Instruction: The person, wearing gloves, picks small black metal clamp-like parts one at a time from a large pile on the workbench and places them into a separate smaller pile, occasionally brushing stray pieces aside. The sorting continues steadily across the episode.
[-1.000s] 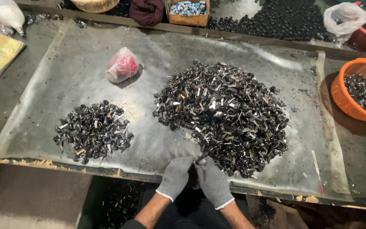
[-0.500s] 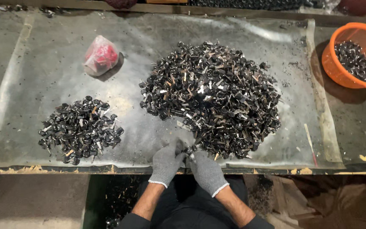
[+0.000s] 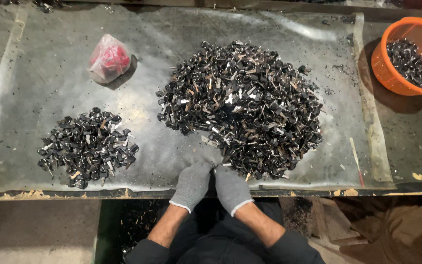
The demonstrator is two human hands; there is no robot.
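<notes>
1. the large heap of small black and metal parts (image 3: 242, 110) lies mid-sheet on the bench (image 3: 416, 132); its near edge just touches both gloved hands, so a nudge could roll pieces off the front edge.
2. left hand (image 3: 191, 185) and right hand (image 3: 230, 188) press together, fingers curled; whether they pinch a part i cannot tell, and a small piece could slip unseen.
3. the smaller pile (image 3: 88, 146) sits well apart; stray parts could mix in.
4. the plastic sheet (image 3: 50, 73) might slide.
</notes>
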